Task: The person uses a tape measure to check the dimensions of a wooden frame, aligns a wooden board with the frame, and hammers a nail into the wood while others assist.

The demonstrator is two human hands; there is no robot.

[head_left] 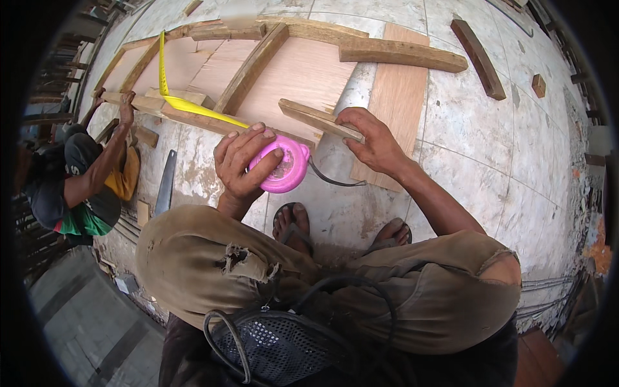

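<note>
Low over a pale tiled floor (477, 158), between two bent knees and a wooden frame (261, 68), a pink tape measure (288, 173) is being held in the left hand (240, 164). The left hand is being kept closed around the case, the fingers being curled over its upper edge and the thumb being laid across its round face; a dark strap (338, 183) is being left hanging from the right side. From the case, the yellow blade (206, 111) is being carried leftward along the near side of the frame, then being bent sharply toward the far side; whether its free end is being hooked on anything cannot be told. By the right hand (375, 143), partly closed, a short wooden piece (313, 118) is being pinched near its closer end between thumb and fingers, being held at a slant beside the ragged edge of a plywood panel (296, 71). At far left, the near side of the frame is being touched by a co-worker's hand (126, 108). A handsaw blade (166, 184) is being left on the floor near the left knee. Beyond the right hand, a plywood strip (401, 97) is being crossed by a thick wooden bar (412, 54).
</note>
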